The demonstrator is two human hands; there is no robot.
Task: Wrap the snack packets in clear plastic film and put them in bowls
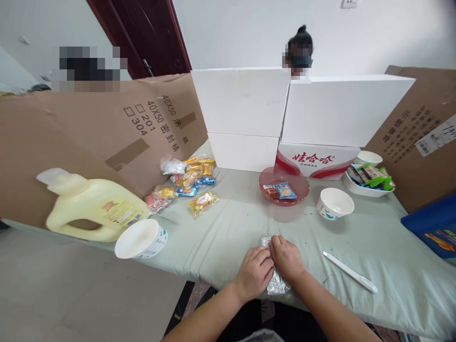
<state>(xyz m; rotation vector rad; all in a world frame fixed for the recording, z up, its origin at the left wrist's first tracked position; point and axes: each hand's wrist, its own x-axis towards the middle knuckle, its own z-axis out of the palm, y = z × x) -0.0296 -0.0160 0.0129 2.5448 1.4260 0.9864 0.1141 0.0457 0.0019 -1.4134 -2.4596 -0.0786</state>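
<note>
At the near edge of the table, my left hand (255, 271) and my right hand (285, 255) are side by side on a crinkled clear plastic wrapper (278, 283). The fingers of both are curled and pressed onto it, almost touching each other. The wrapper shows above and below my hands; its middle is covered, so I cannot tell if anything is inside. To the right of my right hand lies a slim white stick-like tool (351, 271). Beyond my hands, a pink translucent bowl (267, 192) holds a few snack packets (285, 190).
A yellow jug (81, 202) and a white paper bowl (137, 244) stand left, near packaged snacks (194, 178). Another paper bowl (335, 203), a white dish of packets (366, 189) and a blue container (436, 227) are right. White boxes (245, 104) and cardboard (92, 137) wall the back.
</note>
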